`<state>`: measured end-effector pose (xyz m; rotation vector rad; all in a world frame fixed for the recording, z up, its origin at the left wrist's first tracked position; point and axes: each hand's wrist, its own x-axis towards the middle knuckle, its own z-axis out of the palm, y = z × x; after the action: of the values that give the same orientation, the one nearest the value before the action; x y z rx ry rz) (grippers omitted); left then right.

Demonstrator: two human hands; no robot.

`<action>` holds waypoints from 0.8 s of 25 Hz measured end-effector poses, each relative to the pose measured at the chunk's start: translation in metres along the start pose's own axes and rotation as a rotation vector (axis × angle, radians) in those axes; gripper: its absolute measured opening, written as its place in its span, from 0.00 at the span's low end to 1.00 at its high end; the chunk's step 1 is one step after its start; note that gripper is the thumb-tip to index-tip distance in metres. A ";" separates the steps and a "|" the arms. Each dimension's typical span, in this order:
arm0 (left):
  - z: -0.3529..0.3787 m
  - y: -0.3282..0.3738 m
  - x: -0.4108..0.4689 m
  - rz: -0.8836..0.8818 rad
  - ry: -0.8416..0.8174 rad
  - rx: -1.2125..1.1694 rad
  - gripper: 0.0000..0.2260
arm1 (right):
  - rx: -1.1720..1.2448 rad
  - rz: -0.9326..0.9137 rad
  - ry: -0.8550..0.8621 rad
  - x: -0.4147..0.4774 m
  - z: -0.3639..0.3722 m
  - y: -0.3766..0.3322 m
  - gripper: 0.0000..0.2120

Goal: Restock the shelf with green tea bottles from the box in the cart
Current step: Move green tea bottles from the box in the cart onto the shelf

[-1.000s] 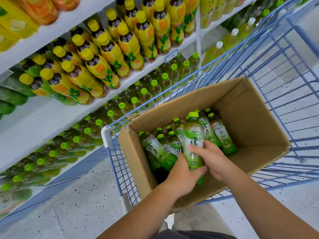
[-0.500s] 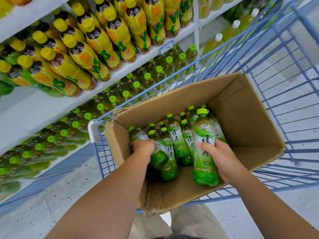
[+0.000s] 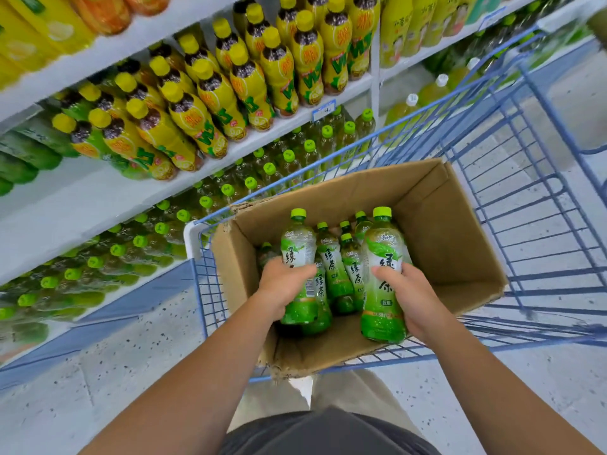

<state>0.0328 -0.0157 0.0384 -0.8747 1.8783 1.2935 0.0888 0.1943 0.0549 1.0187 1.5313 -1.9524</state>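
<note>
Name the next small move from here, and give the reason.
Probably lift both bottles clear of the box and swing them left toward the lower shelf row of green-capped bottles. The left hand already grips one green tea bottle and the right hand another, both raised above the bottles left in the box, so neither hand can take more.

A: Location type?
B: Retail shop, drinks aisle. White shelving [image 3: 82, 205] stocked in rows: yellow-capped bottles [image 3: 210, 103] above, green-capped bottles [image 3: 249, 183] below.
A: Supporting items?
B: Blue price tag [image 3: 323, 110] on the shelf edge; blue wire cart [image 3: 525, 198] holding a cardboard box [image 3: 460, 231]; speckled floor [image 3: 131, 356].
</note>
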 end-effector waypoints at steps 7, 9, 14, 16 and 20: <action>-0.063 -0.001 -0.083 0.205 0.029 -0.095 0.18 | -0.174 -0.078 -0.062 -0.023 0.058 -0.007 0.28; -0.088 -0.009 -0.094 0.264 0.037 -0.108 0.22 | -0.214 -0.115 -0.090 -0.032 0.087 -0.013 0.17; -0.162 -0.032 -0.096 0.374 0.144 -0.097 0.28 | -0.322 -0.208 -0.099 -0.054 0.170 -0.018 0.14; -0.200 -0.045 -0.090 0.370 0.190 -0.109 0.36 | -0.378 -0.235 -0.125 -0.062 0.210 -0.013 0.15; -0.287 -0.071 -0.078 0.458 0.203 -0.147 0.24 | -0.454 -0.269 -0.124 -0.076 0.298 0.001 0.14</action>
<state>0.0872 -0.2969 0.1463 -0.6906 2.2554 1.6849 0.0560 -0.0979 0.1454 0.5131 1.9952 -1.6707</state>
